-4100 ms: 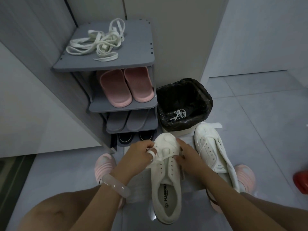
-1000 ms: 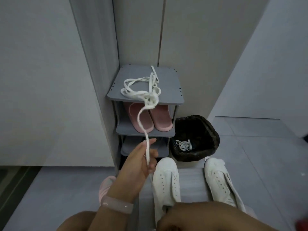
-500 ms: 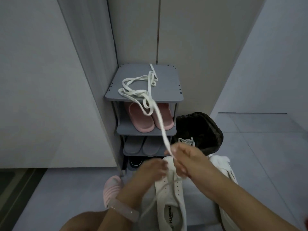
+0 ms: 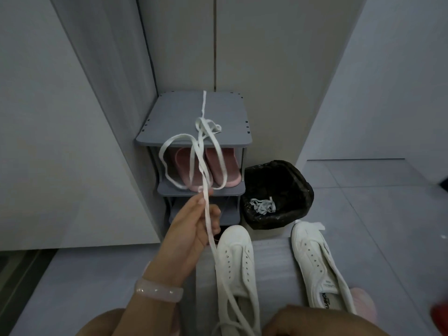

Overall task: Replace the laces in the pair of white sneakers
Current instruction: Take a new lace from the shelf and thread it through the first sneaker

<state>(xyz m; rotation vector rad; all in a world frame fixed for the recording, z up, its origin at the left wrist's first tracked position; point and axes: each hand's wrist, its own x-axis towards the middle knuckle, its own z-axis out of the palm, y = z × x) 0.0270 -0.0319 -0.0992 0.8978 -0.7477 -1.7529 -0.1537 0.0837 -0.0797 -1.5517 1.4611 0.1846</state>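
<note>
Grey shoe rack (image 4: 169, 127) at centre frame, one pair of pink slippers (image 4: 219, 166) on its second shelf. Black-lined bin (image 4: 278, 190) right of the rack, old laces (image 4: 263, 205) inside. Two white sneakers (image 4: 236, 260) at lower centre and lower right, both unlaced. Left hand (image 4: 191, 226) pinches one white lace (image 4: 206, 170) that runs from the rack top, loops in front of the slippers, then trails down to the near sneaker. Right hand (image 4: 288, 321) at the bottom edge, grip unclear.
</note>
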